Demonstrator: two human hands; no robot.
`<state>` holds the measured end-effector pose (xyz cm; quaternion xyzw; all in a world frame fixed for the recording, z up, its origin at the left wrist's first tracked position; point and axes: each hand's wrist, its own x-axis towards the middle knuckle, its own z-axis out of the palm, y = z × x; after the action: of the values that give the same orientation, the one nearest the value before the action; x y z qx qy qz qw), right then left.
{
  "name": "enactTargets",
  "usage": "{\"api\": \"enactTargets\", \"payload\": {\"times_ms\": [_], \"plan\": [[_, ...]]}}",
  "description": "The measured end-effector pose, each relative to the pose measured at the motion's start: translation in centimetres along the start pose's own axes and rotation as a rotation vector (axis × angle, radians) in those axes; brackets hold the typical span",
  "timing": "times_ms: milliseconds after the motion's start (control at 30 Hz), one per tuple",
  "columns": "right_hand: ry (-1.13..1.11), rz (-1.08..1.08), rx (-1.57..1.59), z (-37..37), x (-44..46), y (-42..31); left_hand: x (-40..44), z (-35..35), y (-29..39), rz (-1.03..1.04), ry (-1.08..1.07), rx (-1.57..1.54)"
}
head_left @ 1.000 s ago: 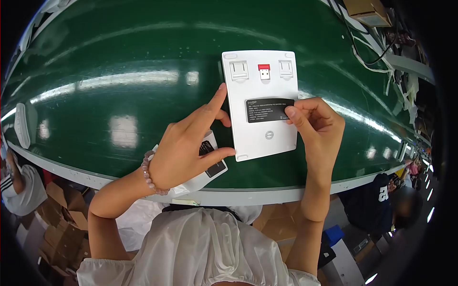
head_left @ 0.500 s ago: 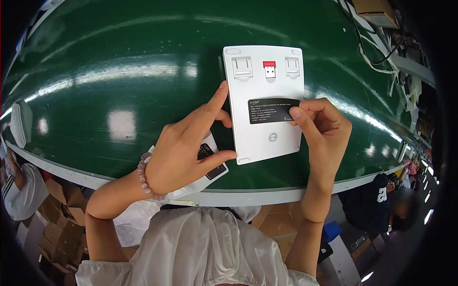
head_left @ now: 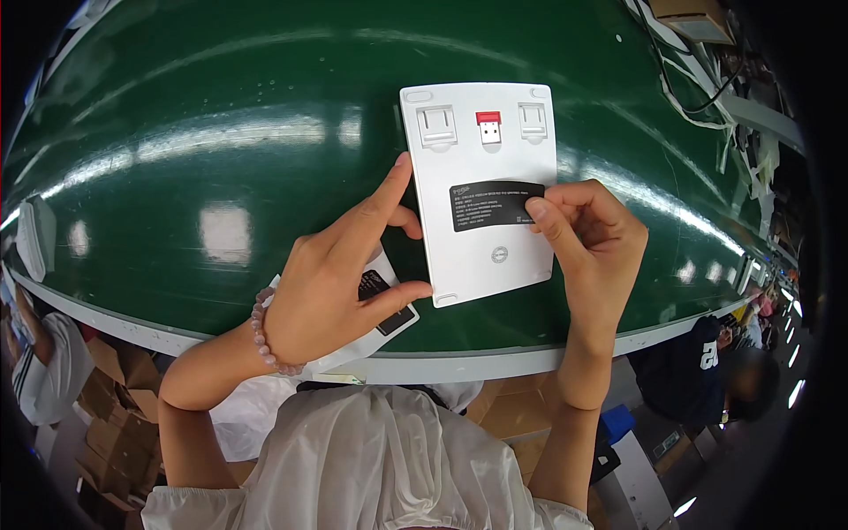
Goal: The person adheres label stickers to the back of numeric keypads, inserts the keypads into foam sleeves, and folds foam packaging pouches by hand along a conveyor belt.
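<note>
A white flat device [head_left: 486,168], perhaps a keyboard or keypad, shows its underside with two fold-out feet at the top. A USB receiver [head_left: 489,129] with a red end sits in a slot between those feet. Across its middle lies a black printed label [head_left: 496,207]; whether it is fully stuck down I cannot tell. My right hand [head_left: 601,234] pinches the label's right end between thumb and finger. Thumb and fingers of my left hand [head_left: 340,256] are spread along the device's left edge, touching it. Partly hidden beneath my left hand is a white sheet with black labels [head_left: 399,323].
The green tabletop [head_left: 177,177] has a pale front edge [head_left: 477,364] close to my body. A white object [head_left: 37,234] stands at far left. Cables and a cardboard box [head_left: 693,19] are at top right. Other people and open cartons [head_left: 124,380] are beyond the edge.
The device, the label and both hands appear slightly farther left, with the view shifting a little too. The right-hand pinch on the label and the left hand's contact stay the same.
</note>
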<state>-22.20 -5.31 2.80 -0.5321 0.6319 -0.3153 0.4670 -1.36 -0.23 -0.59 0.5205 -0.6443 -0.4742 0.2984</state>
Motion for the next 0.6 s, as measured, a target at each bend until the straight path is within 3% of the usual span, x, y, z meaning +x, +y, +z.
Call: {"api": "enactTargets", "payload": {"times_ms": [600], "plan": [[-0.020,0.025,0.067,-0.34,0.19,0.27,-0.14,0.26,0.03,0.005,0.004,0.019]]}}
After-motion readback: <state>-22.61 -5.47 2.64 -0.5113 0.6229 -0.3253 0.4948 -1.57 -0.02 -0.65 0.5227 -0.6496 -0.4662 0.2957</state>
